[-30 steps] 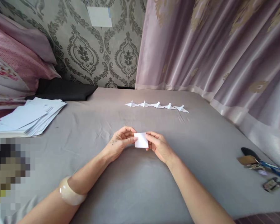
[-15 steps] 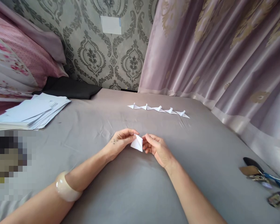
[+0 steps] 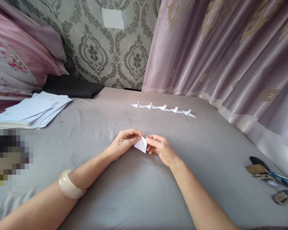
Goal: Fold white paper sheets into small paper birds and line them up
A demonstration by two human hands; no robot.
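- Paper (image 3: 140,145), small, white and folded, was between both hands, on the near side of the birds (image 3: 162,108), about level with their left end.
- It looked very light; its layers probably made it firmer than a single leaf, yet easy to crease or crush, and hardly slippery. Its edges and corners seemed the best hold, with little pressure on the middle.
- Left hand (image 3: 125,140), nearer than the birds and left of them, pinched the upper left edge between thumb and fingers.
- Right hand (image 3: 161,149), also on the birds' near side, pinched the right corner, thumb uppermost; its fingers partly hid that edge.
- Stack (image 3: 31,110), of white sheets, lay well left of the birds.
- Cloth (image 3: 74,87), black, lay left of the birds and slightly farther back.
- Birds, five of folded white paper, sat in a row; a forward reach could have knocked them.
- Curtain (image 3: 194,57) hung behind and right of the birds.
- Keys (image 3: 261,176), apparently, though blurred, lay well right of the birds and nearer.
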